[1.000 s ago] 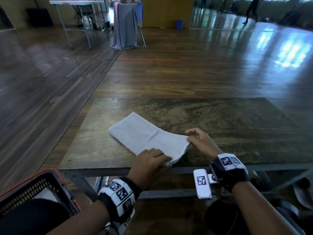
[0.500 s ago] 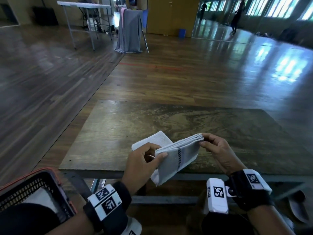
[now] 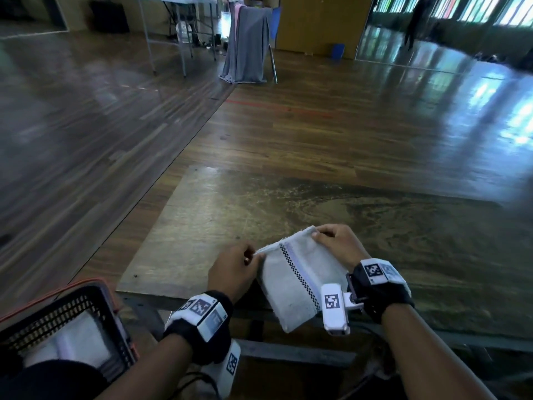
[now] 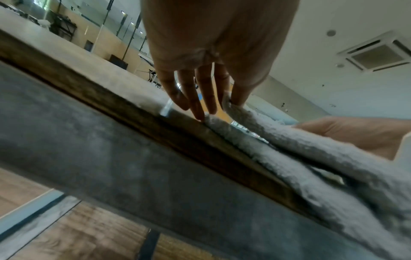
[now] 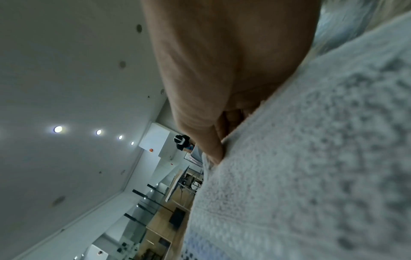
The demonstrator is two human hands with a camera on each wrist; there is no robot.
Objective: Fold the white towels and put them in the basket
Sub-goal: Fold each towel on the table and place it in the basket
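Observation:
A folded white towel (image 3: 291,281) with a dark checkered stripe hangs in the air over the near edge of the wooden table (image 3: 259,206). My left hand (image 3: 239,267) pinches its upper left corner and my right hand (image 3: 331,243) pinches the upper right corner. In the left wrist view the towel's layered edge (image 4: 289,149) runs off from my left hand (image 4: 227,102), whose other fingers (image 4: 193,100) point down straight. The right wrist view is filled by the towel (image 5: 300,167) under my right hand (image 5: 220,147). A black mesh basket (image 3: 95,307) with an orange rim stands at lower left, a folded white towel (image 3: 72,342) inside.
The table's grey metal frame (image 4: 111,158) runs just below the hands. Polished wooden floor (image 3: 317,111) lies beyond the table. Far back stand a folding table (image 3: 178,4) and a grey cloth (image 3: 248,41) draped over a chair.
The towel was lying flat on the table; both hands lifted it by its near edge, folded it over and drew it back toward me, so it now hangs between them.

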